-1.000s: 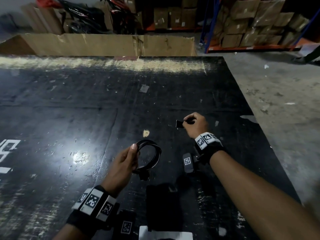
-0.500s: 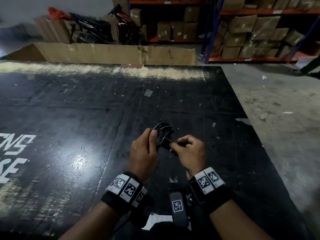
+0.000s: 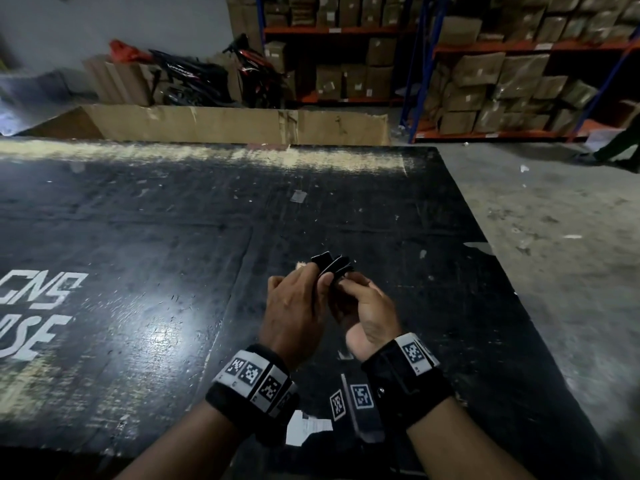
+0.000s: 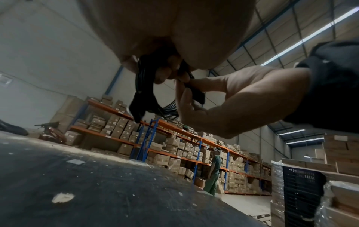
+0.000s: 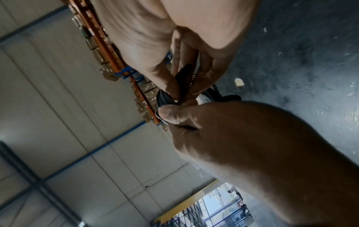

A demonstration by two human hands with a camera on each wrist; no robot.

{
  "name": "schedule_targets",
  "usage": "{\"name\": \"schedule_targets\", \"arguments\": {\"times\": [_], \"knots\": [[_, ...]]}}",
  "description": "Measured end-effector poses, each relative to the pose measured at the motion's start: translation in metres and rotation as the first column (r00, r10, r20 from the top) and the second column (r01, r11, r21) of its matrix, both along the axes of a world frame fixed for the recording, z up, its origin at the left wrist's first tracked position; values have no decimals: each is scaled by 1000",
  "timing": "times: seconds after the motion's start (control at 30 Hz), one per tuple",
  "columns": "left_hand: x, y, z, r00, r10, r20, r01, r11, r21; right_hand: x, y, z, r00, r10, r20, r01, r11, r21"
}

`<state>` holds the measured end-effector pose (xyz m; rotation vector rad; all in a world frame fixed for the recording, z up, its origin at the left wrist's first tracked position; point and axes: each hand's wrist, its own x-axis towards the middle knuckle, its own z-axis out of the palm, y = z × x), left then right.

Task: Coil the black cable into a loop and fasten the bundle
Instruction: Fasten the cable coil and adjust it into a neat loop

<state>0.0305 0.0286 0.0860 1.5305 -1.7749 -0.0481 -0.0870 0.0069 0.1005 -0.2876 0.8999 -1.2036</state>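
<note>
The black cable [image 3: 337,266] is coiled into a small bundle and held above the black table [image 3: 173,237], near its middle. My left hand [image 3: 311,282] grips the coil [image 4: 143,83] between thumb and fingers. My right hand [image 3: 346,285] meets it from the right and pinches a flat black strap [image 5: 184,78] against the coil [image 5: 164,98]. One end of the strap [image 4: 137,107] hangs off the coil's far side in the left wrist view. Both hands hide most of the bundle in the head view.
A white paper slip [image 3: 306,427] lies at the table's near edge and a tan scrap [image 4: 63,197] on its top. An open cardboard box [image 3: 242,126] stands past the far edge. The table ends at the right over concrete floor [image 3: 554,237]. A person in green [image 4: 213,172] stands by the shelves.
A second ago the hands were apart, the right holding the strap off to the right. They came together, and now the strap lies against the coil, held slightly higher.
</note>
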Motion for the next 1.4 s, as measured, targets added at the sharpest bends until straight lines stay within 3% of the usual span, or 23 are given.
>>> {"name": "schedule_targets", "arguments": {"times": [0.23, 0.37, 0.43, 0.53, 0.63, 0.7, 0.77, 0.9, 0.97, 1.03, 1.23, 1.4], "knots": [[-9, 7, 3, 979, -44, -199, 49, 999, 23, -4, 1, -1, 995, 23, 101, -25, 999, 27], [-9, 6, 5, 979, -92, -183, 93, 996, -6, -8, 3, 3, 997, 26, 72, -25, 999, -26], [-5, 2, 5, 963, -82, -256, 82, 997, -9, -11, 5, 9, 1000, 17, -25, -19, 995, -93], [-1, -2, 6, 954, -55, -296, 52, 998, -16, -15, 11, 10, 952, -30, -304, -54, 963, -263], [1, -3, 8, 943, -63, -326, 77, 997, 30, -19, 15, 7, 806, -132, -577, -169, 883, -438], [2, -2, 9, 941, -67, -333, 96, 993, 70, -24, 16, 6, 694, -231, -682, -253, 809, -531], [4, -2, 9, 943, -69, -325, 109, 988, 106, -28, 17, 6, 596, -315, -738, -329, 743, -583], [8, 0, 12, 946, -93, -309, 150, 974, 167, -35, 15, 5, 302, -566, -767, -512, 583, -631], [8, 2, 15, 957, -104, -271, 159, 969, 188, -39, 11, 4, 234, -635, -736, -586, 512, -628], [10, 2, 18, 965, -111, -236, 161, 966, 203, -44, 7, 4, 233, -648, -725, -620, 475, -624], [21, 5, 24, 957, -252, -147, 283, 921, 268, -59, -5, 17, 384, -471, -794, -655, 468, -594], [25, 9, 26, 935, -317, -158, 351, 893, 282, -61, -6, 19, 537, -285, -794, -570, 572, -590]]}}
